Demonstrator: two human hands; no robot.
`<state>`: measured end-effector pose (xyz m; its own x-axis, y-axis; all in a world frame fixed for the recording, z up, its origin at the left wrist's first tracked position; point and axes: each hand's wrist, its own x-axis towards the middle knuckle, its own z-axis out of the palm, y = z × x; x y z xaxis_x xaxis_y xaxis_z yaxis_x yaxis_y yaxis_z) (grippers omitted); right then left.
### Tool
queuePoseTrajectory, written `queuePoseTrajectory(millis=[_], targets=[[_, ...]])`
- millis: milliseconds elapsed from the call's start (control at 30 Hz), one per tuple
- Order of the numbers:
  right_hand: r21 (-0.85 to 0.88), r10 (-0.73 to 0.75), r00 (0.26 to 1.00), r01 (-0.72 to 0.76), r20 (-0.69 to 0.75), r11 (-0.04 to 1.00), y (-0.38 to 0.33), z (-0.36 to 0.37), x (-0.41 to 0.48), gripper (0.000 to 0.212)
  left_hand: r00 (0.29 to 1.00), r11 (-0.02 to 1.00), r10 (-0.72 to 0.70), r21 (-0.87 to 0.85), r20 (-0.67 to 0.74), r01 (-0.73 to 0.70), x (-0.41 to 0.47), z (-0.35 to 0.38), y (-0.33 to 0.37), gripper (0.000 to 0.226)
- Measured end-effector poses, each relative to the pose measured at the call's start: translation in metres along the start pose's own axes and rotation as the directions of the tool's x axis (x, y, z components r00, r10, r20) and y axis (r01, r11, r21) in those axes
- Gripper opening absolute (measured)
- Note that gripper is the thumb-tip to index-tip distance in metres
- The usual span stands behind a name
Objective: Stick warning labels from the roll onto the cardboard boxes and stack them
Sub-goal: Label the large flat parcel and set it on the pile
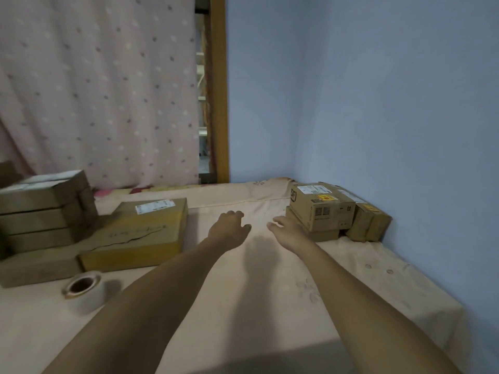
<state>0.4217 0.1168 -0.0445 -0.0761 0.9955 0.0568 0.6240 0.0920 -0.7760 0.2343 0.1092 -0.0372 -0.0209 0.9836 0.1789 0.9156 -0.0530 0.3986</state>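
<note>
A bed (pixel 243 306) with a peach flowered sheet carries everything, its far right corner set against a blue wall. At the bed's left edge stands a pile of cardboard boxes (pixel 40 211), resting on a wider flat box (pixel 35 268). Just beside the pile, toward the middle, lies a broad flat box (pixel 140 233) with a white shipping slip on top and a crack across its lid. In the far right corner a printed box (pixel 321 209) sits on a thinner box (pixel 324 234), with a small box (pixel 370 224) touching its right side by the wall. The label roll (pixel 85 288) stands near the front left edge, in front of the flat boxes, its hollow core facing up. Both bare arms reach out over the middle of the bed: the left hand (pixel 229 225) hangs with loosely curled fingers, grasping nothing, and the right hand (pixel 286 228), fingers relaxed and empty, is just beside the corner stack. A yellow warning label (pixel 324 197) shows on the printed box, another (pixel 370 208) on the small box.
</note>
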Motion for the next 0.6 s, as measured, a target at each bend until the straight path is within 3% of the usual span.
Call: queuePoseTrajectory(millis=[100, 233, 333, 467, 600], targets=[[-0.004, -0.063, 0.996, 0.064, 0.057, 0.998, -0.036, 0.030, -0.005, 0.054, 0.995, 0.995, -0.073, 0.062, -0.066, 0.077, -0.018, -0.030, -0.042, 0.055], [-0.012, -0.119, 0.985, 0.122, 0.129, 0.993, -0.077, 0.076, -0.011, 0.057, 0.969, 0.969, -0.239, -0.072, -0.061, 0.235, -0.040, -0.064, -0.110, 0.050], [-0.030, -0.113, 0.977, 0.120, 0.180, 0.992, -0.102, 0.110, -0.016, 0.060, 0.945, 0.948, -0.318, -0.064, -0.083, 0.313, -0.056, -0.085, -0.160, 0.051], [-0.053, -0.086, 0.959, 0.104, 0.270, 0.993, -0.124, 0.154, -0.023, 0.066, 0.878, 0.892, -0.448, -0.016, -0.169, 0.452, -0.080, -0.111, -0.208, 0.037], [0.005, -0.063, 0.944, 0.065, 0.322, 0.998, -0.137, 0.187, -0.028, 0.057, 0.789, 0.808, -0.590, -0.128, -0.173, 0.576, -0.093, -0.120, -0.247, 0.052]])
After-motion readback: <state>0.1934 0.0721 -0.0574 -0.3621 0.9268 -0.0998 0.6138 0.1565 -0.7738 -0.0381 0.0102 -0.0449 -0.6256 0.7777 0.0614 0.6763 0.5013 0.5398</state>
